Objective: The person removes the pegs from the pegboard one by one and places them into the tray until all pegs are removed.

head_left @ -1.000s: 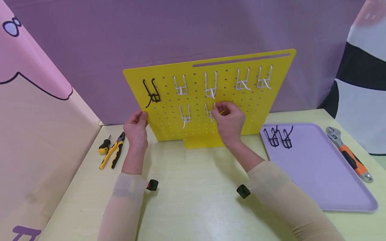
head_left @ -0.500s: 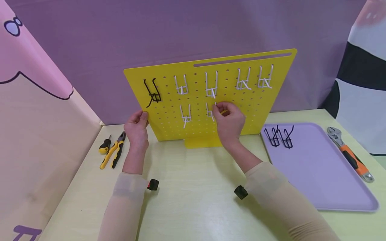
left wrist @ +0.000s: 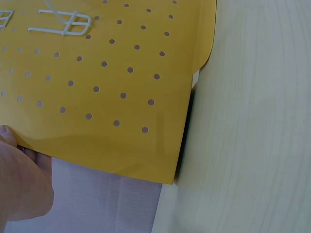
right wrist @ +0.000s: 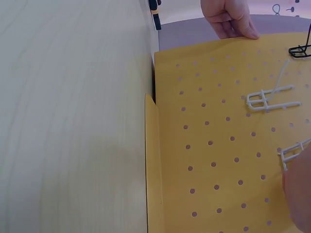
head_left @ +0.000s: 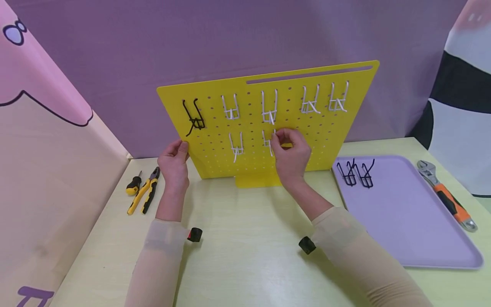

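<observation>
A yellow pegboard (head_left: 222,166) stands upright on the table. My left hand (head_left: 174,164) grips its left edge between thumb and fingers, as the right wrist view also shows. With thumb and fingertips my right hand (head_left: 293,155) pinches a white wire hook (head_left: 266,138) at the board's middle, under another white hook (head_left: 269,106); the hand covers part of it. To its left hangs a white hook (head_left: 236,145). A black hook (head_left: 194,117) hangs at the upper left. Several white hooks line the top row, one of them a white hook (head_left: 338,97) at the right end.
On the right lies a lilac tray (head_left: 406,221) with a black hook (head_left: 348,174) and another black hook (head_left: 364,175). Beside it is an adjustable wrench (head_left: 446,196) with an orange handle. Left of the board lie pliers (head_left: 143,192) and a short screwdriver (head_left: 134,186).
My right hand has shifted very slightly at the white hook, still pinching it. The left hand keeps its grip on the board's edge, and the hooks on the tray have not moved.
</observation>
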Available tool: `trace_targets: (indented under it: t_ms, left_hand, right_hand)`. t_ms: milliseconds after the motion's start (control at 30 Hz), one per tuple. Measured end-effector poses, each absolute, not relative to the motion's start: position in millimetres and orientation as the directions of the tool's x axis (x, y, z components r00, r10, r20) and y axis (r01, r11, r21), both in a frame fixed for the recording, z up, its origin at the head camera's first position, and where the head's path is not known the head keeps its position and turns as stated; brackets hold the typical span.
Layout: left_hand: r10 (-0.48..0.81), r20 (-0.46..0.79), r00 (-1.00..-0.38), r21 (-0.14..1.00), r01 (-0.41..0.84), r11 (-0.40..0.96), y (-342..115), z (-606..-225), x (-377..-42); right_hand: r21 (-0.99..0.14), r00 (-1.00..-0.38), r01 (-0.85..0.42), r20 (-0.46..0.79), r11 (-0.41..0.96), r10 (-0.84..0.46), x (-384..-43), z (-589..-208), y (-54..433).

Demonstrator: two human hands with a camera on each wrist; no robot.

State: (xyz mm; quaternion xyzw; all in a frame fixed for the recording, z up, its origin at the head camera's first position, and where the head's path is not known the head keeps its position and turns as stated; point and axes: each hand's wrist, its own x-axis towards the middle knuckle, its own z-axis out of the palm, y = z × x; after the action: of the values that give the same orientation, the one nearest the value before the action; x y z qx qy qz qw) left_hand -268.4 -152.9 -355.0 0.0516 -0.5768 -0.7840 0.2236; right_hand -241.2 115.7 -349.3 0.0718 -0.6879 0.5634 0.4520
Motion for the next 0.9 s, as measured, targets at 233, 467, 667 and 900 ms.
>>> trace_targets:
  t_ms: [233, 467, 667, 900]
  left_hand:
    - [-0.408, 0.172, -0.897, 0.927, 0.288, -0.241, -153, -355, -268]
    - [-0.41, 0.173, -0.896, 0.927, 0.289, -0.24, -153, -356, -268]
    - [-0.41, 0.174, -0.895, 0.928, 0.289, -0.237, -152, -355, -268]
    - [-0.409, 0.19, -0.893, 0.926, 0.302, -0.228, -151, -355, -266]
  right_hand:
    - [-0.757, -0.643, -0.592, 0.65, 0.277, 0.405, -234, -346, 116]
    - [-0.81, -0.718, -0.545, 0.585, 0.218, 0.377, -222, -340, 118]
    - [-0.857, -0.78, -0.484, 0.513, 0.175, 0.358, -213, -341, 126]
    - [-0.925, -0.861, -0.355, 0.381, 0.137, 0.337, -194, -333, 141]
